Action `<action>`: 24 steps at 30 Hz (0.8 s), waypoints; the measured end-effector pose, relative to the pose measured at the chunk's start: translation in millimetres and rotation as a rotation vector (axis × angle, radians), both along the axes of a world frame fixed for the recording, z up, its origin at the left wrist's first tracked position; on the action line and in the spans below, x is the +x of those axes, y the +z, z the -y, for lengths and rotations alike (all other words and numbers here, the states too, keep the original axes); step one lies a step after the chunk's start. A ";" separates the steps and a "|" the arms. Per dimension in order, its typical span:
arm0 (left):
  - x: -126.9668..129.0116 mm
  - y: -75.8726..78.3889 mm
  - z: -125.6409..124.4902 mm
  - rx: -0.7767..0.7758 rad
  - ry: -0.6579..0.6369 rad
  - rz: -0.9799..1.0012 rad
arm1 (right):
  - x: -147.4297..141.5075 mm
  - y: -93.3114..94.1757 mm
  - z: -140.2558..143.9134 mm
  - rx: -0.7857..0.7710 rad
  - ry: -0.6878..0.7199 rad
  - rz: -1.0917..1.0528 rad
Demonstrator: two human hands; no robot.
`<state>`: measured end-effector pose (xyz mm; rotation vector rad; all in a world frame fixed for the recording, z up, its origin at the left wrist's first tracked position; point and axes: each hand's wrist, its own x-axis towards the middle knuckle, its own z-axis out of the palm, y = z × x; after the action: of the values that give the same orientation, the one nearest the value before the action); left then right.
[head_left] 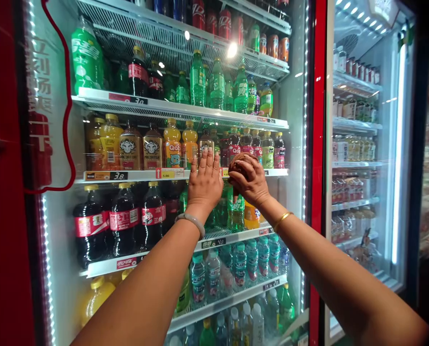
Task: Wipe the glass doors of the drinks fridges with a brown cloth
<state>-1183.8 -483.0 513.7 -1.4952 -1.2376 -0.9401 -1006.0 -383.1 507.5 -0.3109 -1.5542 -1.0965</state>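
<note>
My left hand (204, 181) lies flat against the glass door (294, 202) of a drinks fridge, fingers stretched out and pointing up. A pale bangle rings that wrist. Just to its right, my right hand (255, 183) is closed around a crumpled brown cloth (240, 166), which is up against the same glass. This wrist wears a gold-coloured bangle. Behind the glass, at the height of my hands, stand orange juice bottles (171, 144) and gold-labelled bottles (152, 146). A green soda bottle (235, 209) shows below the cloth.
Red frame strips (319, 144) edge the door. Cola bottles (119, 218) fill the lower left shelf, and small water bottles (240, 264) stand beneath. Green bottles (197, 79) and a large green bottle (87, 55) sit higher up. A second lit fridge (357, 122) stands to the right.
</note>
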 end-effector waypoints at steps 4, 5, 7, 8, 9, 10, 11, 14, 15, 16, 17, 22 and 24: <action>1.2 0.4 -0.1 -0.001 -0.009 0.003 | -6.8 43.0 1.1 -0.122 -0.021 -0.257; 1.3 0.6 0.3 -0.003 -0.006 0.003 | -16.4 53.3 4.6 -0.175 -0.036 -0.356; 0.9 0.8 0.9 -0.003 -0.002 0.002 | -35.7 61.7 12.7 -0.236 -0.059 -0.459; 0.6 0.7 1.0 -0.004 -0.002 -0.004 | -42.3 58.1 16.1 -0.230 -0.062 -0.438; 0.2 0.4 0.9 -0.004 -0.001 -0.012 | -45.4 49.7 18.3 -0.202 -0.056 -0.379; -0.3 0.0 0.4 -0.003 0.001 -0.018 | -44.4 37.7 18.8 -0.157 -0.040 -0.301; -0.6 -0.5 -0.2 -0.001 0.004 -0.021 | -39.6 24.1 17.4 -0.100 -0.020 -0.216; -0.8 -2.0 -2.6 0.015 0.011 -0.020 | -11.2 -5.3 5.2 0.028 0.040 -0.047; -0.6 -2.3 -3.2 0.019 0.010 -0.019 | -2.2 -6.1 0.6 0.045 0.037 -0.018; -0.2 -2.5 -3.6 0.020 0.006 -0.019 | 4.0 -1.6 -3.0 0.041 0.031 -0.020; 0.1 -2.5 -3.7 0.019 0.003 -0.019 | 6.3 7.5 -5.1 0.014 0.021 -0.067; 0.5 -1.8 -2.5 0.011 -0.011 0.000 | -35.0 60.5 9.1 -0.204 0.001 -0.487; -0.6 -2.0 -2.4 0.008 -0.006 -0.005 | -51.0 57.1 17.4 -0.159 0.009 -0.383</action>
<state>-1184.4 -480.6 511.6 -1.4955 -1.2252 -0.9440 -1057.0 -400.5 564.6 -0.5858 -1.2984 -0.8478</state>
